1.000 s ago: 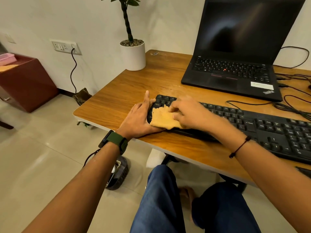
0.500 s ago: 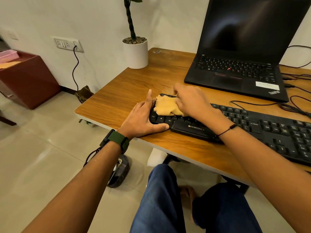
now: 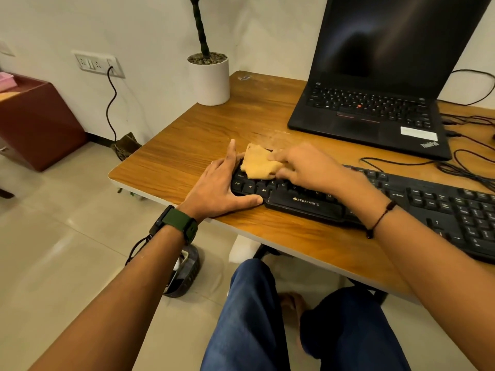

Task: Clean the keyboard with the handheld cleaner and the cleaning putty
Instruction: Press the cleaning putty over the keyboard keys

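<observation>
- Pressing down with curled fingers, the right hand (image 3: 308, 167) is gripping a flattened yellow lump of cleaning putty (image 3: 259, 163) against the far-left keys of the black keyboard (image 3: 401, 204).
- Left hand (image 3: 222, 186) is lying flat and spread — fingers straight along the keyboard's left end, thumb resting at its front edge — steadying it.
- Keyboard is sitting across the front of a wooden desk (image 3: 187, 153), running off to the right.
- Behind it, an open black laptop (image 3: 375, 103) is standing with a dark screen; cables (image 3: 455, 167) are trailing at its right.
- White plant pot (image 3: 209, 79) is standing near the desk's far-left corner.
- Green-strapped watch (image 3: 176, 223) is circling the left wrist — a thin black bracelet (image 3: 380, 218) the right.
</observation>
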